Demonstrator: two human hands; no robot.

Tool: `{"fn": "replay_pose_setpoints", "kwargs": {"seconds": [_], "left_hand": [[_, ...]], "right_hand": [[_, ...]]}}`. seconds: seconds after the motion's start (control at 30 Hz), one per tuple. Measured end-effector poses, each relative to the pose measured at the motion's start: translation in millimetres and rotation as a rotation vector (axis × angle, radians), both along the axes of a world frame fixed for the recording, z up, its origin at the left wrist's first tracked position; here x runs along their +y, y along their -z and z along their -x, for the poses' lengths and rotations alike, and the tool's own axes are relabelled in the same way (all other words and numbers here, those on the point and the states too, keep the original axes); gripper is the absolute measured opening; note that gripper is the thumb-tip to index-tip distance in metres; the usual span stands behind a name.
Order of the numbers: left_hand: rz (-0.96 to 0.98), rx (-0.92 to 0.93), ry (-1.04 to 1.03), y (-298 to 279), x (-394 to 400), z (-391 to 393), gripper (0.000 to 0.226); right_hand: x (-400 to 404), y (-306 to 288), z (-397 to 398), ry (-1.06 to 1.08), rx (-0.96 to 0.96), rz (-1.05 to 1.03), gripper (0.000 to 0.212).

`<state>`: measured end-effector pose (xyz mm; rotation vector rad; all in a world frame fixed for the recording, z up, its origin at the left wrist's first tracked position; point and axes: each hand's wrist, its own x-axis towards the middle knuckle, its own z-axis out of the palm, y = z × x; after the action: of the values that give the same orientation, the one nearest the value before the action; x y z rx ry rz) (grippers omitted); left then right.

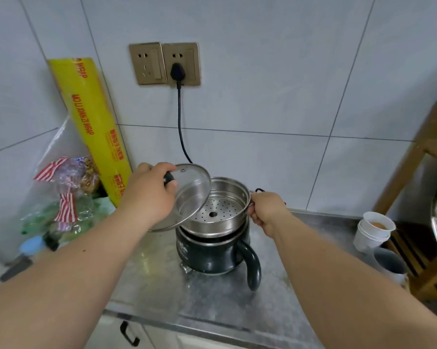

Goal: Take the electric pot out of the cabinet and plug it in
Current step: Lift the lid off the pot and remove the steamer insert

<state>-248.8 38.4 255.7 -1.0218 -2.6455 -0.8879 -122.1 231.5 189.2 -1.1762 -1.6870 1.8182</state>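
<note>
Standing on the steel worktop (300, 260) in the middle of the frame, the electric pot (212, 255) is already out of the cabinet, and its black cord (180, 127) goes up the tiled wall to a plug (177, 71) that sits in the right socket (181, 63), in the upper middle of the frame. So the task looks nearly finished, in my judgement.

The left hand (152, 195) is closed on the black knob of the glass lid (187, 197) and holds the lid tilted, off the pot, at its left side. The right hand (265, 210) is closed on the small side handle of the steamer insert (217, 210), which sits on top of the dark pot body, a little crooked as it seems.

To do this step well, I think the person should keep the lid clear of the rim, hold the insert level, and not pull on the cord, because the pot stands near the front edge of the worktop.

The steamer insert is empty; I see only its bottom with holes. What is inside the pot body under it is hidden. At the right side of the frame, stacked paper cups (374, 231) hold something orange-brown in the top one. At the left, a clear plastic bag (61, 197) holds packets I cannot identify, beside a yellow wrap box (91, 122).
</note>
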Motion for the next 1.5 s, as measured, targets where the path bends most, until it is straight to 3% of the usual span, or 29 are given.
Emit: {"fn": "replay_pose_setpoints", "kwargs": {"seconds": [0.27, 0.4, 0.57, 0.87, 1.0, 1.4, 1.5], "left_hand": [[-0.084, 0.011, 0.06, -8.5, 30.2, -17.5, 0.035], [0.034, -0.003, 0.134, 6.7, 54.2, -26.0, 0.035], [0.231, -0.009, 0.182, 32.2, 72.0, -23.1, 0.038], [0.293, -0.042, 0.236, 67.1, 86.1, -19.2, 0.038], [0.325, -0.028, 0.257, 71.9, 86.3, -17.1, 0.038], [0.524, 0.031, 0.23, 59.4, 90.8, -23.7, 0.053], [0.347, 0.084, 0.27, 58.1, 94.2, -50.5, 0.055]], "right_hand": [[9.0, -14.9, -68.2, 0.378, 0.211, 0.033, 0.028], [14.4, -7.5, -122.0, 0.6, 0.155, -0.076, 0.018], [6.5, 6.9, -147.4, 0.817, 0.17, 0.043, 0.027], [-15.4, 26.8, -145.6, 0.832, 0.096, 0.092, 0.017], [-16.2, 26.8, -141.7, 0.85, 0.072, 0.088, 0.024], [-17.8, 39.7, -154.5, 0.818, 0.054, 0.057, 0.021], [-19.1, 49.7, -173.0, 0.786, -0.005, 0.041, 0.026]]}}
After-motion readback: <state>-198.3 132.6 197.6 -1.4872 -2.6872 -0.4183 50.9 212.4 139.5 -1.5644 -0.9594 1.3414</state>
